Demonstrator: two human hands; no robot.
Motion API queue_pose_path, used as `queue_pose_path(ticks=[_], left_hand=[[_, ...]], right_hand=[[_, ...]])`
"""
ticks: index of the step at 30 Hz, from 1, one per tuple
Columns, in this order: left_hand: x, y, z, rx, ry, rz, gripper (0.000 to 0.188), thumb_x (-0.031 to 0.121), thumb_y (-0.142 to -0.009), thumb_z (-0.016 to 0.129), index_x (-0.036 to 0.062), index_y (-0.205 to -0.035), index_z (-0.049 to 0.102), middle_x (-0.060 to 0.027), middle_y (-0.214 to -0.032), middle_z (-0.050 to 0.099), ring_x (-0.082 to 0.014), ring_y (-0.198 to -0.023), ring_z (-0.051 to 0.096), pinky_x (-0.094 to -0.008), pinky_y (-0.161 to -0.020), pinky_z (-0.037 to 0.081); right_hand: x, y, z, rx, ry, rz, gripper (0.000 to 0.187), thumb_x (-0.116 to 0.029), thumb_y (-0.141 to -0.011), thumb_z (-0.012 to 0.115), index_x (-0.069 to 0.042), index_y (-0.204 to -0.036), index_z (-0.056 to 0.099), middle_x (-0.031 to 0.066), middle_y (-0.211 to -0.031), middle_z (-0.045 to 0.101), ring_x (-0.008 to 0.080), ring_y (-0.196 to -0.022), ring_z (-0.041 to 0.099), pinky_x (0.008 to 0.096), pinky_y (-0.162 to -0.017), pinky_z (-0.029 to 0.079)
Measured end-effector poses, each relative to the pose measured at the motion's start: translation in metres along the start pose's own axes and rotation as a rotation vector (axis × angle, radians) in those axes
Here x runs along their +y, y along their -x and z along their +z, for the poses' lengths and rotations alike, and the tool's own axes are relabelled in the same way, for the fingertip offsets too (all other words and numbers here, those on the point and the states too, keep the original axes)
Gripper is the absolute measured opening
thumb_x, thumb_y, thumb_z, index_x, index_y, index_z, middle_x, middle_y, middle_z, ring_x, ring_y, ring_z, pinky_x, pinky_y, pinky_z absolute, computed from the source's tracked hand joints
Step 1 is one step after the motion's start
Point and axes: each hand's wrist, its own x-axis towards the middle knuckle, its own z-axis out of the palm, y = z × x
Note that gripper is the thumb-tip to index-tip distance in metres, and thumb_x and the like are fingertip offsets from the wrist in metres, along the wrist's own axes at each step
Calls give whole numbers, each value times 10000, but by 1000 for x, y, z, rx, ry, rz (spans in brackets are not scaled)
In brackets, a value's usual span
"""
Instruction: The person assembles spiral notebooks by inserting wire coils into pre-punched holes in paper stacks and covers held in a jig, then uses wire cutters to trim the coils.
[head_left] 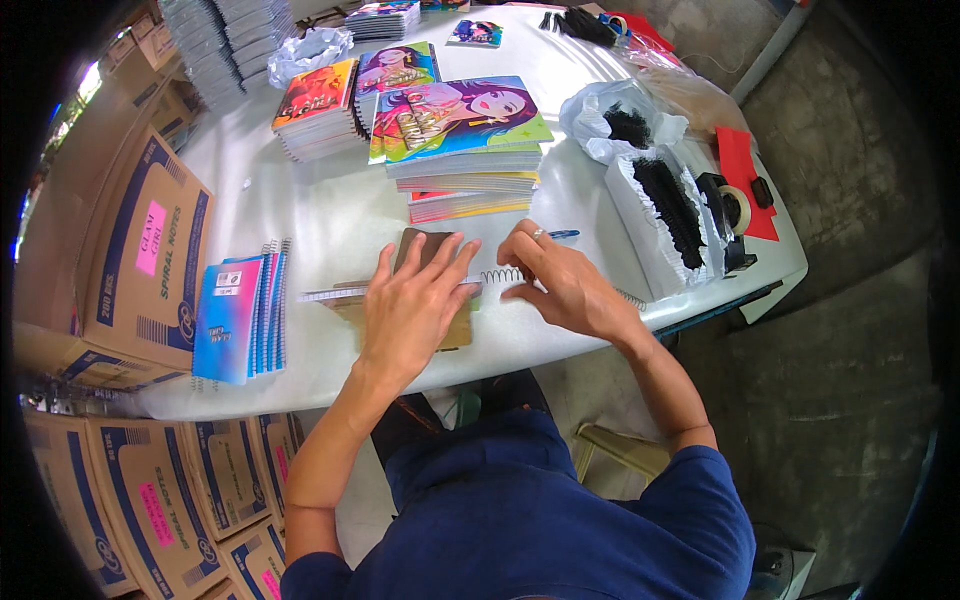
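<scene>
My left hand (408, 310) lies palm down with its fingers spread over a brown board (455, 335) near the table's front edge. Beneath it a thin white strip (333, 294), perhaps a stack of pages seen edge-on, runs across the board. A darker brown piece (425, 250) shows beyond my fingers. To the right, my right hand (565, 285) is curled with thumb and fingers around a black spiral binding coil (497, 275). The coil's left end reaches toward the strip, and its other end shows past my wrist. A blue pen (565, 234) lies just beyond my right hand.
Stacked notebooks (465, 140) stand at centre, smaller ones (315, 105) behind left. Several blue-pink spiral notebooks (230, 320) lie left, by a cardboard box (150, 250). At right are a white bag of black coils (665, 210), a tape dispenser (730, 220) and a red sheet (745, 180).
</scene>
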Motion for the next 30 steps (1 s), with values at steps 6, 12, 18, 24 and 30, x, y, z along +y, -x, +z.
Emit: queue_pose_path(ticks=[6,12,18,24,30], left_hand=[[2,0,-2,-12,31,21,493,294,-861,674,134,-1316,570,-51,-1289,613,-317,-1171,574,-490,-1013,406],[9,2,0,-190,29,103,604,365,-853,665,119,-1380,499,-61,-1305,601,-354,-1139,602,-442,-898,515],[12,-5,3,-26,-86,118,653,480,-868,600,157,-1417,456,-61,-1300,605,-391,-1106,612,-428,-829,552],[3,-7,4,-134,-5,38,782,484,-806,648,239,-1485,349,-70,-1395,535,-397,-1139,595,-466,-931,500],[-17,-1,1,100,10,-117,950,425,-683,771,216,-1496,328,-129,-1384,535,-371,-1136,602,-460,-971,471]], right_hand=[[-6,7,9,51,84,36,222,-100,-832,677,-40,-1002,549,122,-914,554,358,-821,592,457,-664,481],[20,-23,-9,-609,-385,221,95,-81,-880,634,8,-876,604,70,-778,640,179,-722,662,326,-606,515],[116,-71,63,-207,-149,-217,291,-169,-836,642,-58,-1104,619,165,-1033,638,297,-1003,613,423,-850,507],[126,-74,120,-185,122,-250,436,-312,-798,683,-124,-1185,615,163,-1156,626,337,-1124,573,457,-936,442],[85,-37,-17,-389,-1031,-88,431,-282,-843,671,1,-1167,676,144,-1212,662,236,-1090,615,341,-991,440]])
